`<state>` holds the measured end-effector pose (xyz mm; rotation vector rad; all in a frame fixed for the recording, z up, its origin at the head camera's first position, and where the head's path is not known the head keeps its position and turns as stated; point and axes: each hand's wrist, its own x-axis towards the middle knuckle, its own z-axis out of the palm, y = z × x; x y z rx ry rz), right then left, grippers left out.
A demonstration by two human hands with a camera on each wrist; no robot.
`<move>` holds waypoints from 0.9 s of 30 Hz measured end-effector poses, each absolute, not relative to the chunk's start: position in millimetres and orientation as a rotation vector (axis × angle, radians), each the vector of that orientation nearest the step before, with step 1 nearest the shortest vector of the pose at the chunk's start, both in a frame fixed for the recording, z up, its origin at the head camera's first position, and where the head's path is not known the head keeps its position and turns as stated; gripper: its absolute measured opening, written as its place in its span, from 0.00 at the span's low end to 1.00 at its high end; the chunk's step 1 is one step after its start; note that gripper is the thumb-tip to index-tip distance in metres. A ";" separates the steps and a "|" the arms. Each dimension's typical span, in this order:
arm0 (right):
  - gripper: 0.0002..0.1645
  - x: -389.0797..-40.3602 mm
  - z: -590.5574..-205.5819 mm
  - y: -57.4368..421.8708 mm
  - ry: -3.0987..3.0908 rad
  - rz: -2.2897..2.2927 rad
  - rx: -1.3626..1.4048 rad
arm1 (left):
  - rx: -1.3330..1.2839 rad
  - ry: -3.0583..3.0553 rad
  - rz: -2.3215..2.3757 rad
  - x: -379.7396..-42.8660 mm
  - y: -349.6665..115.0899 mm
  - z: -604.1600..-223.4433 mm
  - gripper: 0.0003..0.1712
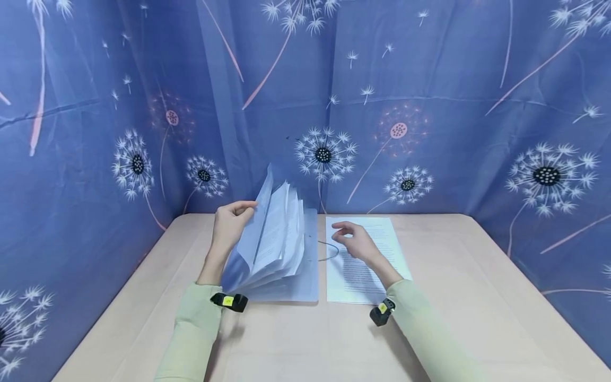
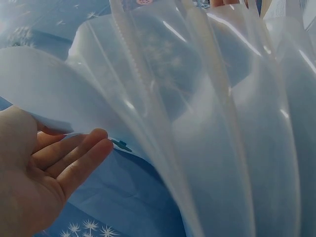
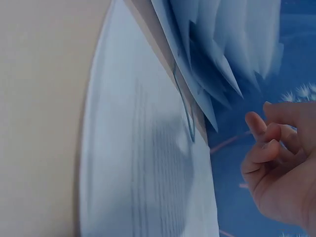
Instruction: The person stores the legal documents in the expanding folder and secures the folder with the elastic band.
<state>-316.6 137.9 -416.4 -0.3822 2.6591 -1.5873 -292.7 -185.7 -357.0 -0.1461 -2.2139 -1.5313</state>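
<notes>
A translucent plastic document folder stands partly opened at the left of the table's middle, its sleeves and sheets fanned upright. My left hand pinches its raised front cover at the edge between thumb and fingers. Printed paper lies flat to the right of the folder. Over that paper hovers my right hand, fingers loosely bent, with nothing in them. From the folder's right edge a thin elastic cord loops out across the paper, close to the right hand's fingertips.
A pale table bears the folder and paper. Behind and at both sides hangs a blue curtain with dandelion prints. Each wrist wears a dark strap with a small camera.
</notes>
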 end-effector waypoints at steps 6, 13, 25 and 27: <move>0.22 -317.6 -414.5 167.6 2.624 -1.610 -0.370 | -0.135 -2.230 -1.532 -292.7 -185.5 -358.4 0.15; 0.22 -315.9 -413.6 200.7 2.655 -1.573 -0.326 | -0.138 -2.235 -1.536 -291.0 -186.7 -356.8 0.15; 0.23 -311.0 -422.7 239.7 2.751 -1.469 -0.273 | -0.130 -2.227 -1.557 -291.1 -193.1 -354.8 0.14; 0.23 -310.9 -424.5 244.9 2.751 -1.466 -0.251 | -0.128 -2.222 -1.557 -291.3 -193.8 -354.3 0.14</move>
